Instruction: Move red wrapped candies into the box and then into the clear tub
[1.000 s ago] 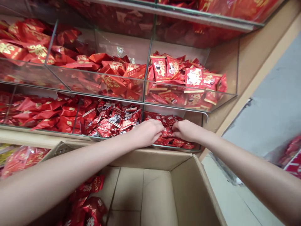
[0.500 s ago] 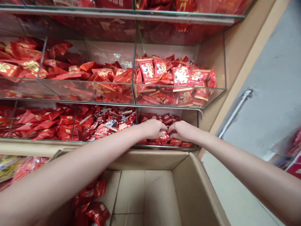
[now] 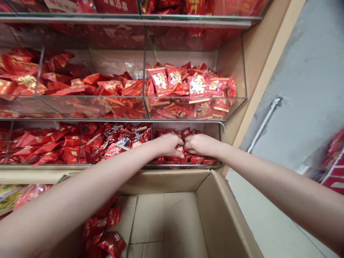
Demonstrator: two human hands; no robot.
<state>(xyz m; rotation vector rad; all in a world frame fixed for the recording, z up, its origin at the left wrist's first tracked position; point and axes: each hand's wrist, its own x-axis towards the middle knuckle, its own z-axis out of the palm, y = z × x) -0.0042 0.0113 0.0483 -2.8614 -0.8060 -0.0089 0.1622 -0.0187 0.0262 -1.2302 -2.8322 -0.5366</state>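
"Progress?"
"Part done, I judge: loose packets (image 3: 111, 244) lie left in my box (image 3: 223, 211); bin packets (image 3: 197, 159) line the low bin (image 3: 185, 166)."
"Pose?"
"My left grip (image 3: 169, 145) and right grip (image 3: 201, 145) reach past the box, backs up, curled inward among the bin packets, nearly meeting. Clamped or not: cannot tell."

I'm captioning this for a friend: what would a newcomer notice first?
Bright red packets filling the shelves across the upper half. Next, the left hand and right hand, close together among the lower row's rightmost packets. Below them sits a cardboard box, with red packets inside towards its left.
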